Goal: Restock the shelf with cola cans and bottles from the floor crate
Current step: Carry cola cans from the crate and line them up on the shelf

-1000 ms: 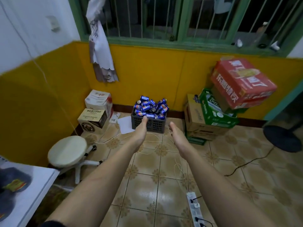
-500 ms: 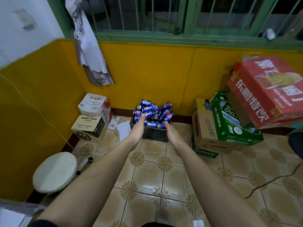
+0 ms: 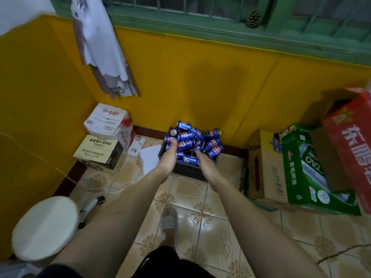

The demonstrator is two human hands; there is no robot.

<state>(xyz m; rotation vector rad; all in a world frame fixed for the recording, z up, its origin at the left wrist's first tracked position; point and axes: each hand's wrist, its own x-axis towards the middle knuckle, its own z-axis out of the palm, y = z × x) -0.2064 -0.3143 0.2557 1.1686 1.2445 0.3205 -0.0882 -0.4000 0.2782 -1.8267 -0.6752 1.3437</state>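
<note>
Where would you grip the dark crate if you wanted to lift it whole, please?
Take the crate by its two short side walls, one hand from each side, just under the rim. It is low and rectangular, and cans are heaped above the rim, so a top grip is blocked. The left hand and right hand already flank it.

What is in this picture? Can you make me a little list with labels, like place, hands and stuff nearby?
place: corner of a tiled floor by a yellow wall
crate: dark crate against the wall, heaped with blue cola cans
left hand: left hand stretched out over the cans, fingers straight, holding nothing
right hand: right hand stretched out beside it, holding nothing
left of crate: two stacked cardboard boxes, a white round stool
right of crate: green carton, red carton
on floor: loose white cable
shelf: not in view
</note>
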